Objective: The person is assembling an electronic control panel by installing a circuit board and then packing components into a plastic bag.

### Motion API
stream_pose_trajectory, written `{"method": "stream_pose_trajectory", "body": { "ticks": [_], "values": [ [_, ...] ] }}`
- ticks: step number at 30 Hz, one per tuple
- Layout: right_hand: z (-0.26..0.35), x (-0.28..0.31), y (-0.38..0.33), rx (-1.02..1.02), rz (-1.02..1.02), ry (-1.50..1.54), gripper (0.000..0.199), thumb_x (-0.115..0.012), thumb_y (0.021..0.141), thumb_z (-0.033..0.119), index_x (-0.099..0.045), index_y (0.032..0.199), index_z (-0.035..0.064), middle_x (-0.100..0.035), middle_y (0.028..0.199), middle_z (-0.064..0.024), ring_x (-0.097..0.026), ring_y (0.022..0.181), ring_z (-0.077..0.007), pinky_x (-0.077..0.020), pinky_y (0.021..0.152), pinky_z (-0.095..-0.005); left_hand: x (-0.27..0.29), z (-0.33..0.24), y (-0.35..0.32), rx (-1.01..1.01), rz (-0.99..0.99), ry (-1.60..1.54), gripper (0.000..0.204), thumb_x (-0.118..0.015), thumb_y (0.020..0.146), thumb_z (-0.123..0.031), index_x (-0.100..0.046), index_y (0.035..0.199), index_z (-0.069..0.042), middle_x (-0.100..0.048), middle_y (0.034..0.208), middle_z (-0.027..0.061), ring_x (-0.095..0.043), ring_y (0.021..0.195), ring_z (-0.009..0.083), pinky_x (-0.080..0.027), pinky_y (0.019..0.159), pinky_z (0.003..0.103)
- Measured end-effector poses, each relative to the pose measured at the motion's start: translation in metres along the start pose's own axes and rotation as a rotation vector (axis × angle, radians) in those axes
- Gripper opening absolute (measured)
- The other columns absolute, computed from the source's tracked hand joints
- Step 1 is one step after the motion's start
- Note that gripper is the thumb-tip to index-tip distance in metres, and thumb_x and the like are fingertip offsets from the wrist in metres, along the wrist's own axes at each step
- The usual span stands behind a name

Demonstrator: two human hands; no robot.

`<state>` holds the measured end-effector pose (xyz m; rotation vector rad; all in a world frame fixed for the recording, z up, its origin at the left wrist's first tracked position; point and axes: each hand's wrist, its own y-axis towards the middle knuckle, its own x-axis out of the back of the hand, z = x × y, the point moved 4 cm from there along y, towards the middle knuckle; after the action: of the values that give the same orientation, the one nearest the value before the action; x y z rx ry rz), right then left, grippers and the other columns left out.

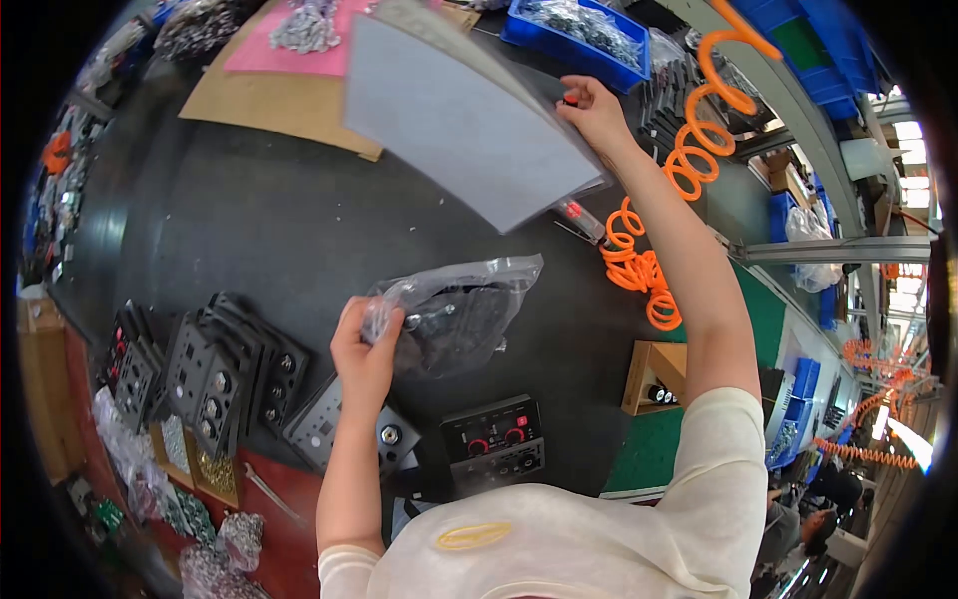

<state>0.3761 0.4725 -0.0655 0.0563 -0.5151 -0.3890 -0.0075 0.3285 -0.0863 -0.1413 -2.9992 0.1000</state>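
Observation:
My left hand (365, 351) is closed on the upper left edge of a clear plastic bag (469, 314). Dark pieces show through the bag, but I cannot make out their kind. My right hand (597, 118) reaches to the far right, thumb and fingers pinched on a small red piece (571, 99). Beside it lie large grey sheets (459, 120), overlapping at the far middle. Near my body is a black control box (494, 439) with red markings and knobs. A grey panel with round fittings (324, 424) lies below my left forearm's side.
Several dark panels (215, 374) lean together at the left. An orange coiled hose (689, 165) hangs at the right, near a red-tipped tool (581, 215). Beyond are a blue bin (519, 28) of small parts and brown cardboard (259, 115). A wrench (271, 491) lies at the lower left.

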Motion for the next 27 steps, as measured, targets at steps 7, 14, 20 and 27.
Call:
{"method": "stream_pose_trajectory", "body": {
  "ticks": [7, 14, 20, 27],
  "values": [
    [0.011, -0.006, -0.041, -0.514, 0.309, 0.530, 0.020, -0.057, 0.085, 0.020, -0.061, 0.097, 0.0054, -0.060, 0.085, -0.0039, -0.058, 0.076, -0.0141, -0.0471, 0.072, -0.0263, 0.003, -0.006, -0.005, -0.046, 0.059, 0.021, 0.010, -0.065, 0.079, -0.005, -0.058, 0.083, 0.002, -0.053, 0.078, 0.0029, -0.048, 0.071, 0.0115, -0.038, 0.065, 0.023],
    [0.005, -0.014, -0.039, -0.523, 0.480, 0.036, 0.042, -0.065, 0.078, 0.049, -0.059, 0.068, 0.0089, -0.049, 0.059, 0.0017, -0.040, 0.047, -0.0072, -0.0296, 0.041, -0.0225, 0.009, -0.003, -0.012, -0.071, 0.004, 0.095, 0.014, -0.066, 0.077, -0.008, -0.055, 0.078, 0.001, -0.051, 0.071, 0.0060, -0.048, 0.066, 0.0137, -0.039, 0.063, 0.026],
    [0.017, -0.048, -0.050, -0.319, 0.415, -0.136, 0.020, -0.069, 0.072, 0.019, -0.058, 0.078, 0.0026, -0.051, 0.057, -0.0014, -0.045, 0.046, -0.0106, -0.0325, 0.040, -0.0263, 0.009, -0.003, -0.018, -0.083, 0.018, 0.085, 0.016, -0.067, 0.077, -0.009, -0.056, 0.078, 0.002, -0.051, 0.070, 0.0072, -0.049, 0.065, 0.0152, -0.039, 0.060, 0.027],
    [0.110, -0.065, -0.054, 0.247, 0.338, -0.234, 0.027, -0.053, 0.075, 0.017, -0.057, 0.094, -0.0035, -0.061, 0.082, -0.0239, -0.061, 0.080, -0.0370, -0.0460, 0.072, -0.0420, 0.013, -0.002, -0.015, -0.042, 0.210, -0.015, 0.032, -0.069, 0.076, -0.011, -0.056, 0.104, -0.002, -0.058, 0.095, 0.0059, -0.055, 0.088, 0.0153, -0.044, 0.077, 0.027]
  ]
}}
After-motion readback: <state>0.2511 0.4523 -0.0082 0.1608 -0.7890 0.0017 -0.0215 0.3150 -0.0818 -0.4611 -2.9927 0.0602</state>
